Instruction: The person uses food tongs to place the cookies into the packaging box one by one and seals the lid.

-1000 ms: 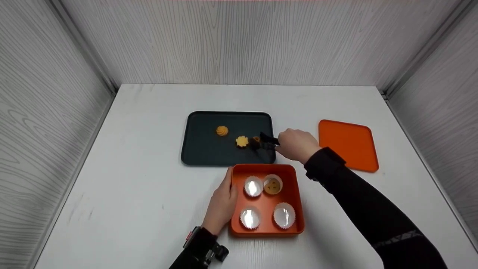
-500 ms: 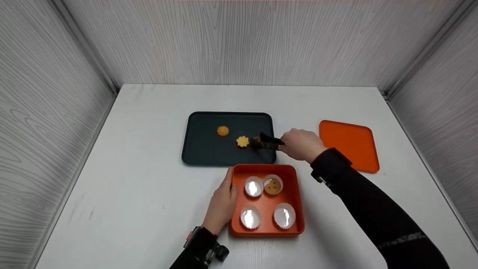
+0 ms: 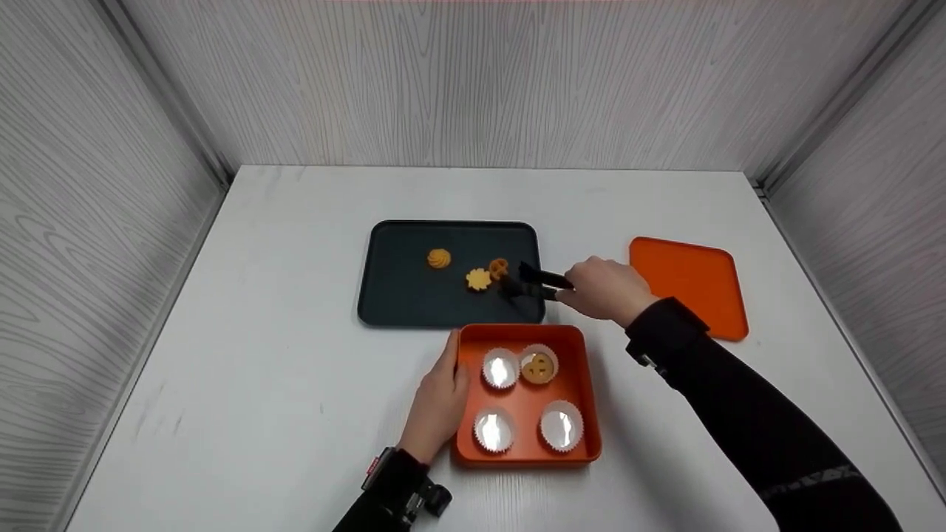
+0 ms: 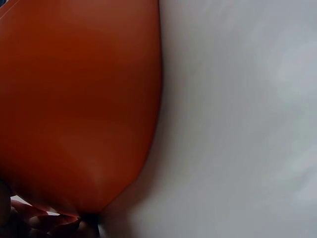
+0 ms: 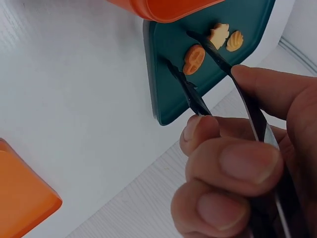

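Note:
In my right hand (image 3: 602, 288) are black tongs (image 5: 193, 94), gripped between thumb and curled fingers. Their tips stand apart, with a pretzel-shaped cookie (image 3: 499, 268) lying just beyond them on the dark green tray (image 3: 403, 303). Close beside it is a flower-shaped cookie (image 3: 478, 279); farther left sits a swirl cookie (image 3: 439, 258). My left hand (image 3: 437, 403) holds the left side of an orange box (image 3: 528, 458), its thumb at the rim. Several white paper cups stand inside the box, and one cup (image 3: 528, 355) contains a round cookie (image 3: 538, 369) with holes.
At the right of the white table (image 3: 244, 355) lies a flat orange lid or tray (image 3: 687, 288). Pale wood-grain panels (image 3: 473, 81) enclose the table at the back and both sides. The box stands right in front of the green tray.
My right hand has drawn slightly right with the tongs, and their tips have moved off the pretzel-shaped cookie, which now shows nearer the flower-shaped one. My left hand and the box stay put.

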The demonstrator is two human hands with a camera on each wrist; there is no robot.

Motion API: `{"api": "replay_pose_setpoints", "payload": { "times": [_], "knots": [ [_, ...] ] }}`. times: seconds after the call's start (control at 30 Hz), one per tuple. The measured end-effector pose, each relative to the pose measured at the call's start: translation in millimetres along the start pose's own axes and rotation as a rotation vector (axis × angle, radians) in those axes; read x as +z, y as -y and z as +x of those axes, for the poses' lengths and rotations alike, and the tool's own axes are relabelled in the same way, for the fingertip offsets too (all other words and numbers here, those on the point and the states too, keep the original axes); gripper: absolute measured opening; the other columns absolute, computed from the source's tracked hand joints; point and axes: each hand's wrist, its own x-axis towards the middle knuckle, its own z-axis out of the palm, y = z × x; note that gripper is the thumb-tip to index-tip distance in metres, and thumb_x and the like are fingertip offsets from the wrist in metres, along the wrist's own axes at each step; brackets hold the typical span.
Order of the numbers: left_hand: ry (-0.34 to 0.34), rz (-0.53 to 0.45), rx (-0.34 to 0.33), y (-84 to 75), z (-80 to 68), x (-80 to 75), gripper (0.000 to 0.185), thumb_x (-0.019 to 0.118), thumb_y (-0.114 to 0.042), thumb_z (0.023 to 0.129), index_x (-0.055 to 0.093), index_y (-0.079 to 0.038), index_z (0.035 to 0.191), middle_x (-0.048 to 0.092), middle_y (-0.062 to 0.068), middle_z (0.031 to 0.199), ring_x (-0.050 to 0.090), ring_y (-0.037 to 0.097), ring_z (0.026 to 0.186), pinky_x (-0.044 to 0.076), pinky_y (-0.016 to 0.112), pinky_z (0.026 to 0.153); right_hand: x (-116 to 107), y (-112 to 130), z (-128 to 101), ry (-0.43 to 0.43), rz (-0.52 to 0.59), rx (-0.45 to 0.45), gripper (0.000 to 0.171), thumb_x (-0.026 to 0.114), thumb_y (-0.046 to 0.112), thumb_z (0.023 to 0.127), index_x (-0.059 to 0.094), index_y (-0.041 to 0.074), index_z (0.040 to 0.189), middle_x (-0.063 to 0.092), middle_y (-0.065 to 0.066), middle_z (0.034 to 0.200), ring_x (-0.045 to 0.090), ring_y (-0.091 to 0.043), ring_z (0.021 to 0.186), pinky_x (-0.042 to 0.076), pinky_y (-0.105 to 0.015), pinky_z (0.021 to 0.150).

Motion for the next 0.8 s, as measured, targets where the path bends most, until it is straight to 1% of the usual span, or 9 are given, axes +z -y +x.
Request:
{"api": "replay_pose_setpoints", "payload": {
  "times": [0.1, 0.27, 0.4, 0.5, 0.63, 0.8],
  "knots": [
    [0.000, -0.011, -0.003, -0.3, -0.8, 0.7, 0.059, 0.045, -0.020, 0.109, 0.025, -0.007, 0.163, 0.039, 0.011, 0.162, 0.042, 0.028, 0.146, 0.035, 0.048, 0.120, 0.4, 2.9, 1.2, -0.001, 0.001, 0.014, 0.032, 0.065, 0.032, 0.098, 0.074, 0.003, 0.089, 0.064, -0.009, 0.071, 0.057, -0.026, 0.061, 0.051, -0.035, 0.054],
    [0.001, -0.025, 0.003, -0.6, -0.9, 2.8, 0.059, 0.045, -0.020, 0.109, 0.025, -0.007, 0.163, 0.039, 0.010, 0.162, 0.041, 0.027, 0.147, 0.034, 0.048, 0.120, 2.1, 8.6, 5.9, -0.021, -0.023, 0.005, 0.035, 0.064, 0.032, 0.098, 0.071, 0.000, 0.086, 0.061, -0.009, 0.067, 0.055, -0.025, 0.058, 0.048, -0.034, 0.051],
    [0.003, -0.023, -0.003, -0.6, -0.9, 4.3, 0.059, 0.045, -0.020, 0.109, 0.025, -0.008, 0.163, 0.039, 0.010, 0.162, 0.041, 0.027, 0.147, 0.034, 0.048, 0.120, 4.6, 12.8, 11.8, -0.044, -0.015, 0.018, 0.033, 0.063, 0.030, 0.099, 0.069, 0.002, 0.083, 0.051, -0.005, 0.062, 0.051, -0.023, 0.056, 0.042, -0.032, 0.050],
    [0.002, -0.024, -0.006, 0.1, -1.0, 5.3, 0.059, 0.045, -0.020, 0.109, 0.025, -0.009, 0.163, 0.040, 0.010, 0.162, 0.041, 0.027, 0.146, 0.034, 0.048, 0.120, 8.0, 15.8, 16.6, -0.055, -0.021, 0.029, 0.032, 0.063, 0.029, 0.099, 0.068, 0.004, 0.080, 0.043, -0.002, 0.060, 0.049, -0.023, 0.056, 0.040, -0.032, 0.051],
    [-0.004, -0.032, -0.004, 1.7, -1.2, 6.2, 0.060, 0.046, -0.020, 0.109, 0.025, -0.009, 0.163, 0.040, 0.009, 0.162, 0.041, 0.027, 0.147, 0.034, 0.048, 0.120, 11.9, 19.6, 21.5, -0.064, -0.028, 0.026, 0.031, 0.063, 0.028, 0.100, 0.068, 0.004, 0.080, 0.039, -0.001, 0.060, 0.049, -0.022, 0.058, 0.041, -0.032, 0.052],
    [-0.010, -0.036, 0.004, 3.0, -1.3, 7.4, 0.059, 0.045, -0.020, 0.109, 0.025, -0.009, 0.163, 0.040, 0.010, 0.162, 0.041, 0.028, 0.146, 0.034, 0.049, 0.120, 14.8, 21.8, 24.1, -0.078, -0.018, 0.022, 0.030, 0.063, 0.027, 0.100, 0.067, 0.004, 0.082, 0.043, -0.003, 0.063, 0.054, -0.024, 0.062, 0.046, -0.035, 0.057]
  ]
}}
